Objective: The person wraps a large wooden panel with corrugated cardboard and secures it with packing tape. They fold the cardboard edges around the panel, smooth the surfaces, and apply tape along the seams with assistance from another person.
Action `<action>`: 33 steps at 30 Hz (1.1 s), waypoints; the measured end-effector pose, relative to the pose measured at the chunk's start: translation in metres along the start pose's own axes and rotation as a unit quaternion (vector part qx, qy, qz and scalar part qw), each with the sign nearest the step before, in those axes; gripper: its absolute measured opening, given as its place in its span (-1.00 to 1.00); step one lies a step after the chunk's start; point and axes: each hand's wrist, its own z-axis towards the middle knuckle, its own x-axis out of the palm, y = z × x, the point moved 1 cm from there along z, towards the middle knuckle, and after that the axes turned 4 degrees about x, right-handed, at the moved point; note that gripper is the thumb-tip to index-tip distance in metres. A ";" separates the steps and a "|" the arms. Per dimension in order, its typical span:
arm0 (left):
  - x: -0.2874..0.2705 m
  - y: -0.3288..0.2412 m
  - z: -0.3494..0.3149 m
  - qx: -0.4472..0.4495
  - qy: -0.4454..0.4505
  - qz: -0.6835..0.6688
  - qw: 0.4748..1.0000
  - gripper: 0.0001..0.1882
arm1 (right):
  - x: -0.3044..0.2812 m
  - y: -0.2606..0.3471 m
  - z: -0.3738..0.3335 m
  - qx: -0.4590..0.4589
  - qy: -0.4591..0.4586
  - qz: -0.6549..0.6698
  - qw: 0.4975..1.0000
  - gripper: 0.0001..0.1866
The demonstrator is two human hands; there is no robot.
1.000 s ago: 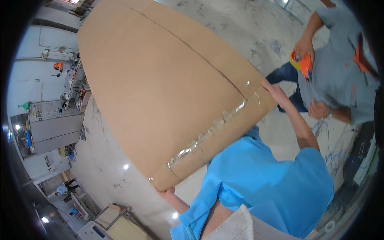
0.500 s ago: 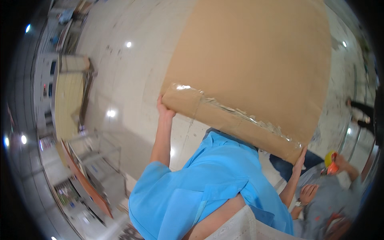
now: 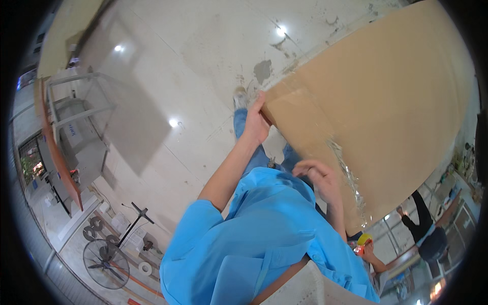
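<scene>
A large brown cardboard sheet stretches from beside my body to the upper right. Clear, wrinkled tape runs along its near flap. At the sheet's near left corner, my left hand is closed on the edge, thumb on top. My right hand is in front of the near edge at my waist, slightly blurred, its fingers loosely bent and somewhat apart. It appears to hold nothing. Whether it touches the cardboard is unclear.
At lower right a co-worker's hand holds a red tape dispenser with a yellow roll. Another person in dark clothes is farther right. A standing fan, a metal frame and a reddish-brown board are at left.
My right hand has let go of the sheet's right corner and moved left to my waist. My left hand still grips its corner; the sheet appears turned and farther right in view.
</scene>
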 end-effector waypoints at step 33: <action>-0.017 0.025 0.170 0.172 0.411 0.105 0.889 -0.30 | 0.092 -0.113 0.184 0.536 -0.304 0.118 0.779 -0.61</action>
